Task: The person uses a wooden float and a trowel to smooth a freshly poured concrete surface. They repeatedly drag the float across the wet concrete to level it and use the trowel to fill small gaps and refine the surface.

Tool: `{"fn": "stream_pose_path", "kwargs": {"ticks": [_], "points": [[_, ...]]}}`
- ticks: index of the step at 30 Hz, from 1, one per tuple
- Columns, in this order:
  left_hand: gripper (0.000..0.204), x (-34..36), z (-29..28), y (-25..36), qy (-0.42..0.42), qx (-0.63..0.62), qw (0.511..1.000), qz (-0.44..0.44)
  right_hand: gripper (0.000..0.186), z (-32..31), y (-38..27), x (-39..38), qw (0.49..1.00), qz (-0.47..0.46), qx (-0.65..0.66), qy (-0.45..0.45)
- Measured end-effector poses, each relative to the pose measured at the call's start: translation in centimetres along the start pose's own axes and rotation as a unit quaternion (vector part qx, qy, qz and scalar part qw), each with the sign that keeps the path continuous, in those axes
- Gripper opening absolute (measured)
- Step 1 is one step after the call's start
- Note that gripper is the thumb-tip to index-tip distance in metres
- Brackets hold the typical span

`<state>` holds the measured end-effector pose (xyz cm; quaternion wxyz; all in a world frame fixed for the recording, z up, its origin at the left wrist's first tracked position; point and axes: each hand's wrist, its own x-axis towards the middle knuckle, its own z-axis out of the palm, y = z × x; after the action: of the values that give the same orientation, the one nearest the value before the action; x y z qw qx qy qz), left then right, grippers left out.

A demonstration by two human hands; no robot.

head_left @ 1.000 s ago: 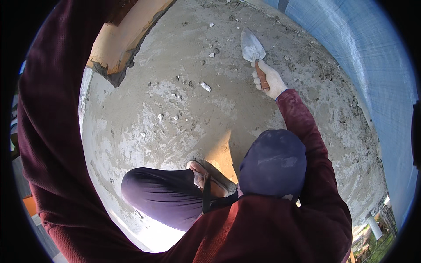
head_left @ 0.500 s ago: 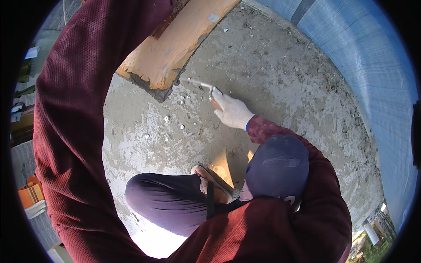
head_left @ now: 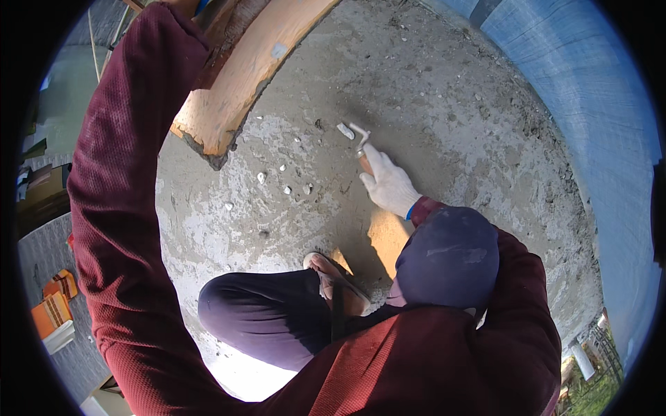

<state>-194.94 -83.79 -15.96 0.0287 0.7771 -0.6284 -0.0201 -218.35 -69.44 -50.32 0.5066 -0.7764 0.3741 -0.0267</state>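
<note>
Right hand [head_left: 390,184] is tightly gripping trowel [head_left: 365,163]; white stone [head_left: 345,131] lying at trowel's ten o'clock. Left hand [head_left: 182,5] is showing partly, eleven o'clock; grip indeterminable.

Rough grey cement floor [head_left: 479,118], paler in patches. Whitish stones [head_left: 261,178] scattered toward ten o'clock; elongated pale chip [head_left: 345,131] near twelve; wooden board [head_left: 239,83] at eleven, perhaps resting there.
</note>
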Motion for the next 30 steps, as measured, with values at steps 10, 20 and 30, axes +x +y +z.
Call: {"fn": "stream_pose_path", "kwargs": {"ticks": [10, 20, 30], "points": [[0.049, -0.4, 7.3, -3.0, -0.025, -0.301, 0.953, 0.03, 0.057, 2.0, 0.4, -4.1, 0.952, -0.189, 0.063, -0.231], [0.068, -9.1, 31.7, -4.5, -0.009, -0.351, 0.883, -0.311, 0.06, -11.8, 9.0, -19.8, 0.97, 0.152, 0.002, 0.19], [0.069, -10.8, 34.4, 0.1, -0.061, -0.303, 0.893, -0.328, 0.058, -14.8, 14.5, -12.2, 0.898, 0.248, -0.138, 0.336]]}}
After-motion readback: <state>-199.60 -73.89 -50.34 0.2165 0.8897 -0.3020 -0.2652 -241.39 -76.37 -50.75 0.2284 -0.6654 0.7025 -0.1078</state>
